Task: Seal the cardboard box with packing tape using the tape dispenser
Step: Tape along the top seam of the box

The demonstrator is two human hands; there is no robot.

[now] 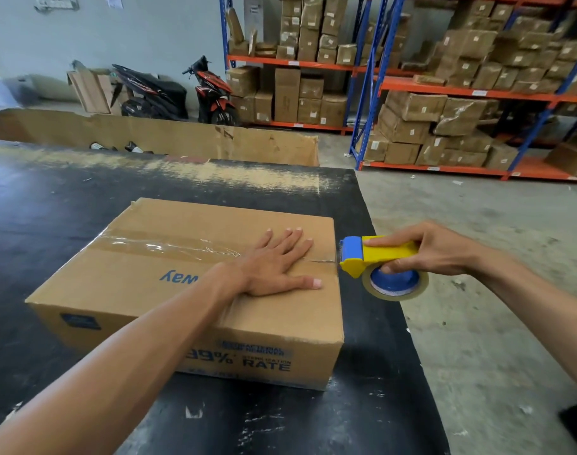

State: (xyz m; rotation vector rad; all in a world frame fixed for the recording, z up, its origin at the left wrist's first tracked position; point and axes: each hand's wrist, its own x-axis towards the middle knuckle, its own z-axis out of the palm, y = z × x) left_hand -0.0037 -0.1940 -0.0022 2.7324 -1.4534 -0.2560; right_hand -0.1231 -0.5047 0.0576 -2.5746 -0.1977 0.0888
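Far left, beyond my black bench (67, 208), a long open cardboard bin (182, 136) holds a few small dark items I cannot make out. On the bench sits the cardboard box (142, 290), flaps closed, with a strip of clear packing tape (155, 246) along its centre seam, stopping short of the right edge. My left hand (274, 267) lies flat on the box lid, fingers (288, 239) spread and straight, pressing down over the seam. Just off the box's right edge, my right hand (435, 249) grips the yellow and blue tape dispenser (375, 257), fingers curled round its handle, its blade end touching the box's top right edge at the seam. Behind, shelving racks (444, 87) are stacked with wrapped cartons.
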